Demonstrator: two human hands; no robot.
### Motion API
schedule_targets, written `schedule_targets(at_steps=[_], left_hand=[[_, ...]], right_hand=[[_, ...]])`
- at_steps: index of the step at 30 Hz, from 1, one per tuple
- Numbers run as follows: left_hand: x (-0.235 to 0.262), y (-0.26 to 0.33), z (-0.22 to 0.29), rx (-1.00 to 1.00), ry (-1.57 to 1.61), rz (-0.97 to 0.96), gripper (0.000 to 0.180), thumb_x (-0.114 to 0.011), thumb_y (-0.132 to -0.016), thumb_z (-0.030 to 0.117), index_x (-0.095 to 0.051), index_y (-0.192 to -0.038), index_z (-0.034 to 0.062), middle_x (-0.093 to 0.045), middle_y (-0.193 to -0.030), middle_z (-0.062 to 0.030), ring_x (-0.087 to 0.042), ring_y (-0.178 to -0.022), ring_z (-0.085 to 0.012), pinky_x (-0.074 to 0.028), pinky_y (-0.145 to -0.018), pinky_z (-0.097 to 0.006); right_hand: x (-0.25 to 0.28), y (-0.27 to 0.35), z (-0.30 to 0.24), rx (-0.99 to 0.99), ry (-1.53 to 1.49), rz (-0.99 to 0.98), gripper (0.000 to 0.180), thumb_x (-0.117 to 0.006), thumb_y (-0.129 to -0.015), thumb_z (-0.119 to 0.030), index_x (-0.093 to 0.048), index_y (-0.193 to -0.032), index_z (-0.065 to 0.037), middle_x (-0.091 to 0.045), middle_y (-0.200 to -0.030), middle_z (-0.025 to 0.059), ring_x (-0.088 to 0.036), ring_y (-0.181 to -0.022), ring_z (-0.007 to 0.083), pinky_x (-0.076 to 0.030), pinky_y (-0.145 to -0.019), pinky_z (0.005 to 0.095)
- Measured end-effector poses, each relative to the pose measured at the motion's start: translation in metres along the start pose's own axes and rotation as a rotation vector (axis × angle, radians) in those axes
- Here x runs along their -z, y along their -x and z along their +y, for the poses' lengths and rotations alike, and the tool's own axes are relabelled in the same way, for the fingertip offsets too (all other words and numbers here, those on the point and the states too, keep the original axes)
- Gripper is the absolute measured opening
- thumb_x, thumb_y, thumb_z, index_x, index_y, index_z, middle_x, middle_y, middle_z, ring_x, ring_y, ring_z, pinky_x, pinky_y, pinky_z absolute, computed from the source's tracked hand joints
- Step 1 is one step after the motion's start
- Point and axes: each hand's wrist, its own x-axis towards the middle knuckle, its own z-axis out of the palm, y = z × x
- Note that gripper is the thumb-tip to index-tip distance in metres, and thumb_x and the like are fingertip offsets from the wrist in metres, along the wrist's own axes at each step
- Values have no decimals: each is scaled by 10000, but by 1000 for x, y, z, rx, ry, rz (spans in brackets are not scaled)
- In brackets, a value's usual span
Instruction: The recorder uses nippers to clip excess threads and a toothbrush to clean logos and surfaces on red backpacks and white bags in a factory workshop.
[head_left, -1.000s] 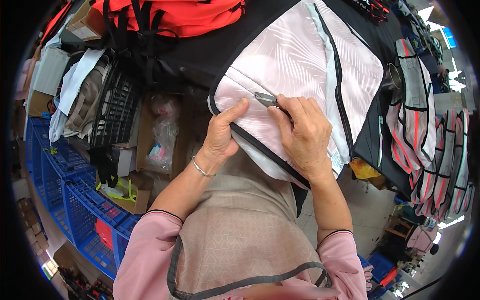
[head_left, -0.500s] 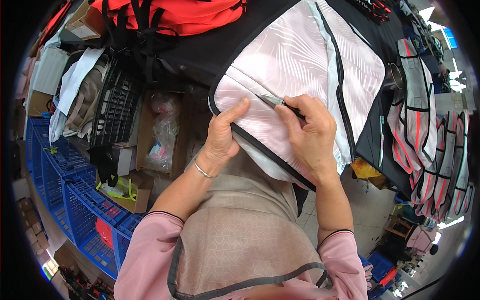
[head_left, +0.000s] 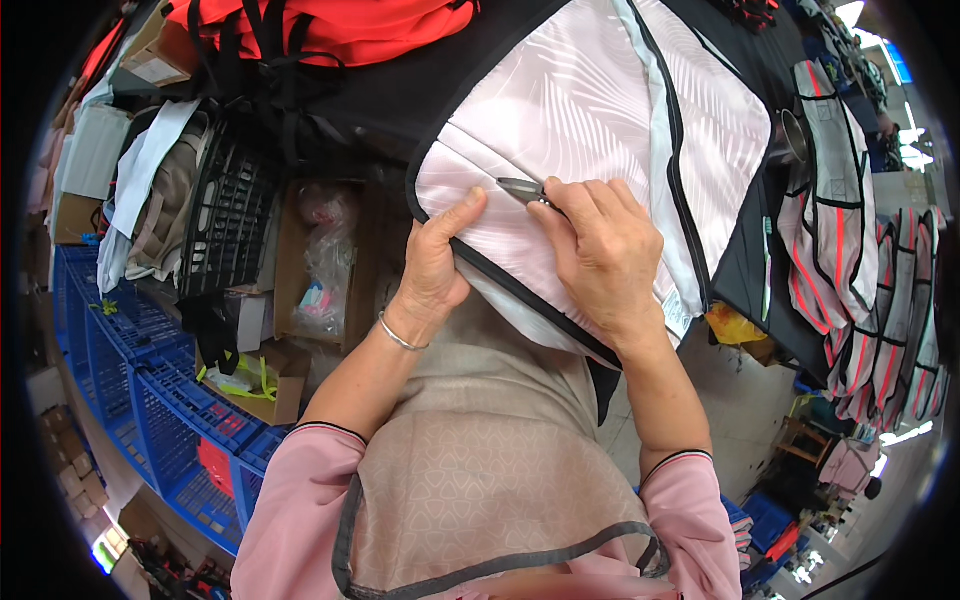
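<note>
A pale pink fabric piece [head_left: 590, 110] with white leaf patterns, black edging and a long black strip lies over the black-covered table. My left hand [head_left: 437, 248] grips its near left edge, thumb on top and fingers hidden underneath. In my right hand [head_left: 605, 250] is a small pair of thread snips [head_left: 522, 189], with dark handles mostly hidden in the fist. Their metal blades point left over the fabric, beside a dark seam line and close to my left thumb. A white printed label [head_left: 674, 314] shows at the fabric's near right edge.
Red bags with black straps [head_left: 330, 30] lie at the far left. A black crate [head_left: 232, 210] of cloth stands on the left, beside a cardboard box [head_left: 345, 315] with plastic bags and blue plastic crates [head_left: 150, 390]. Grey-and-pink strapped pieces [head_left: 835, 200] hang over the table's right side.
My right hand has shifted slightly left and up, and the snips' blades now lie flatter, showing broader. The fabric's near left edge has moved a little left. The white label shows more.
</note>
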Motion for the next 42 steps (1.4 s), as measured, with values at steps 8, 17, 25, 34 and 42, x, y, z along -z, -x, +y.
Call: schedule_targets(at_steps=[8,17,25,34,42], left_hand=[[0,16,4,-68,-312,61,421,-647,-940,219,-543,-1275,-15,-626,-1211,-91,-605,-1101,-195,-473,-967,-342],[-11,19,-57,73,-212,124,511,-655,-952,286,-467,-1359,41,-564,-1281,-46,-548,-1166,-178,-461,-970,-356],[-20,26,-53,-128,-269,29,539,-625,-969,330,-446,-1366,13,-548,-1275,-85,-535,-1161,-183,-440,-1006,-360],[-21,25,-51,-65,-216,20,549,-607,-970,391,-479,-1348,14,-559,-1273,-79,-538,-1163,-171,-435,-1006,-349],[-24,26,-48,-17,-186,10,537,-595,-975,394,-499,-1329,1,-571,-1265,-80,-543,-1165,-169,-435,-1011,-346]], right_hand=[[-36,7,35,-521,-594,6,152,-711,-864,-138,-646,-951,-32,-658,-836,72,-611,-738,163,-475,-668,258],[-63,9,43,-619,-1060,169,200,-675,-920,-148,-607,-1031,5,-648,-867,22,-590,-796,87,-474,-705,235],[16,47,28,-475,-499,70,174,-734,-853,-133,-634,-944,-25,-653,-778,67,-611,-732,159,-474,-616,293],[21,43,27,-167,-186,10,199,-766,-788,-164,-650,-911,-61,-648,-773,38,-577,-691,222,-447,-591,342],[15,40,28,-78,-39,46,212,-776,-760,-184,-652,-894,-78,-587,-723,28,-550,-667,213,-441,-559,344]])
